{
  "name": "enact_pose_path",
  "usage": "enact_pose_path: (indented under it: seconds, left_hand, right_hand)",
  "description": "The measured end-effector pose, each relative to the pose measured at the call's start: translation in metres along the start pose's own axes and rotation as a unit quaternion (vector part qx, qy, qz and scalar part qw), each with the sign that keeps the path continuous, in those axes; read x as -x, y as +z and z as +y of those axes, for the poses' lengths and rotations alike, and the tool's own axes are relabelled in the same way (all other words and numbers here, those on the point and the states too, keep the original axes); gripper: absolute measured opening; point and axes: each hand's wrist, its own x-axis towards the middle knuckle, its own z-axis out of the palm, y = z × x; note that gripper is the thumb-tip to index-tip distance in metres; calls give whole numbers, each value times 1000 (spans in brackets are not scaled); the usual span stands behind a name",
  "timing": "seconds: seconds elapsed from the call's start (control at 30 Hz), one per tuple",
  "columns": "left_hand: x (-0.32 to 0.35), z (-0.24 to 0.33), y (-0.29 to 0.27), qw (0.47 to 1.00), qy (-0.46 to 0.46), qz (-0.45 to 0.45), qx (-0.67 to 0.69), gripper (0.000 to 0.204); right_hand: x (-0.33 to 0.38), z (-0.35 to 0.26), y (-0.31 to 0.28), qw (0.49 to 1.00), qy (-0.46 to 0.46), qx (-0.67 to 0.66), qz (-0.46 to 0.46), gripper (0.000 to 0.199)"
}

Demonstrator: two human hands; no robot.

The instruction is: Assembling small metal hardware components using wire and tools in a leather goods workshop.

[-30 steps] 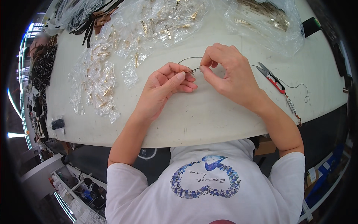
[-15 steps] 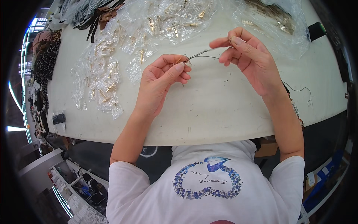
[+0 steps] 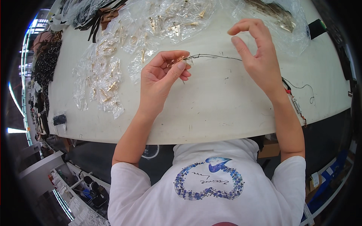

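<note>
Wire (image 3: 217, 57), thin and dark, runs across upper centre of frame; we judge it light, springy, easily kinked, best gripped near its end. Our left hand (image 3: 160, 81) pinches its gold clip end between thumb and forefinger; right hand (image 3: 258, 56) hovers, fingers curled apart, off the wire.

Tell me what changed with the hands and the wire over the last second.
The right hand moved up and rightward away from the left hand, drawing out the thin wire; its fingers now look open. The left hand keeps pinching the small gold piece.
</note>
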Motion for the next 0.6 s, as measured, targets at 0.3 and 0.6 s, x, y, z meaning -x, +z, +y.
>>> enact_pose_path:
  seconds: [0.3, 0.6]
  left_hand:
    - [4, -2, 4, 997, 5, -76, 27, 20]
    - [-6, -6, -12, 936, -125, -76, 320, 21]
  right_hand:
    - [16, -44, 16, 887, 197, -339, -242, 12]
    - [14, -40, 10, 920, 199, -210, -266, 11]
